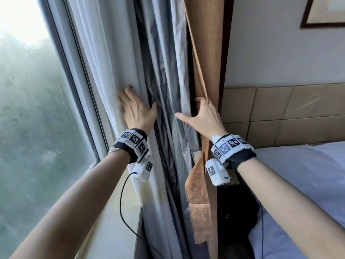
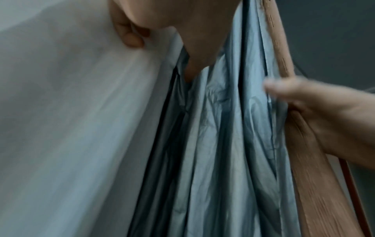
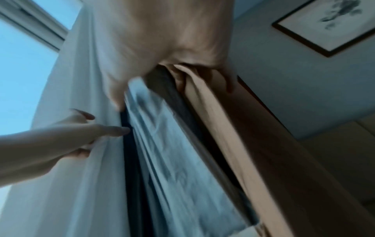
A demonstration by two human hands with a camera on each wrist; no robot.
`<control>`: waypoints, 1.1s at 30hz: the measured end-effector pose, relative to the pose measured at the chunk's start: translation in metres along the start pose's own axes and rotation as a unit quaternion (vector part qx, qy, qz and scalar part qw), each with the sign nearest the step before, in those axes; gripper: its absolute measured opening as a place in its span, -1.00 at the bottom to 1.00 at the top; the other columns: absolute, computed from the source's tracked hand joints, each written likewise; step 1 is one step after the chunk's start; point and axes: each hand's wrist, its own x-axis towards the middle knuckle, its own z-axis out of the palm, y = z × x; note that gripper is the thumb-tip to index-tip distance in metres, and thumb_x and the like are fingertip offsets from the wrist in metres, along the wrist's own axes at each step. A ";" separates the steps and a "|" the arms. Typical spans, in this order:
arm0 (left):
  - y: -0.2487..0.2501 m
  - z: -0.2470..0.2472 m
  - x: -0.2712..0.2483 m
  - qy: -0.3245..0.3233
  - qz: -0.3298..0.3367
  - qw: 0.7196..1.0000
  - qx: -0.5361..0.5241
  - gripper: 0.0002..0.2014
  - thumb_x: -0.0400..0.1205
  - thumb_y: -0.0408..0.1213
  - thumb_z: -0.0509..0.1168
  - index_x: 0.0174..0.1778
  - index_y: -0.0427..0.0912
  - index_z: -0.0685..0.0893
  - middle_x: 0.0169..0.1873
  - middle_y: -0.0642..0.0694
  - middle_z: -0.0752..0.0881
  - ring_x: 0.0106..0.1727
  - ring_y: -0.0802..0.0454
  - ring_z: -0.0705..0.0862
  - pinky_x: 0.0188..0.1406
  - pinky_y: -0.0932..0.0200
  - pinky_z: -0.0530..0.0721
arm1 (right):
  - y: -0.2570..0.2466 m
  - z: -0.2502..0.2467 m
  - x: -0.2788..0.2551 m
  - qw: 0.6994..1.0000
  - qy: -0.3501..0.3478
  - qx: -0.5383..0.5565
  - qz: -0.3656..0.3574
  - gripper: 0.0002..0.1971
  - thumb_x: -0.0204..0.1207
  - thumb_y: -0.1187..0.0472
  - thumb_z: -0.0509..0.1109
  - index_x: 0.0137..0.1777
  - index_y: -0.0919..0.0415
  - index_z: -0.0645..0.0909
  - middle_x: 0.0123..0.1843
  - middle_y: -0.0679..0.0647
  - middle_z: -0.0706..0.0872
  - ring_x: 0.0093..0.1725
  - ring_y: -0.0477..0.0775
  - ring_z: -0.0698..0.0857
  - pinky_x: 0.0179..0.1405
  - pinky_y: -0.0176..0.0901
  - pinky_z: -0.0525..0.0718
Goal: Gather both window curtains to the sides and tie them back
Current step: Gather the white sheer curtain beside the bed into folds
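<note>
The white sheer curtain [image 1: 97, 58] is gathered beside the window [image 1: 28, 90], with the grey lining [image 1: 164, 75] bunched just right of it. The left hand [image 1: 137, 109] is pressed flat on the sheer, fingers straight. The brown curtain [image 1: 207, 43] edge is gripped by the right hand [image 1: 203, 116], fingers apparently curled behind it, thumb extended. A brown tieback strap [image 1: 198, 199] hangs below, near the bed [image 1: 298, 174].
</note>
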 end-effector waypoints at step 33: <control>0.088 0.023 -0.082 -0.280 0.059 0.866 -0.410 -0.72 0.64 -0.43 0.31 0.27 -0.23 0.67 -0.16 0.03 0.75 -0.09 0.24 0.71 -0.01 0.32 0.64 | 0.027 -0.021 -0.027 0.988 0.066 0.130 -0.047 -0.34 0.65 0.34 0.14 0.66 -0.22 0.12 0.04 0.33 0.76 -0.09 0.29 0.76 0.02 0.18 0.73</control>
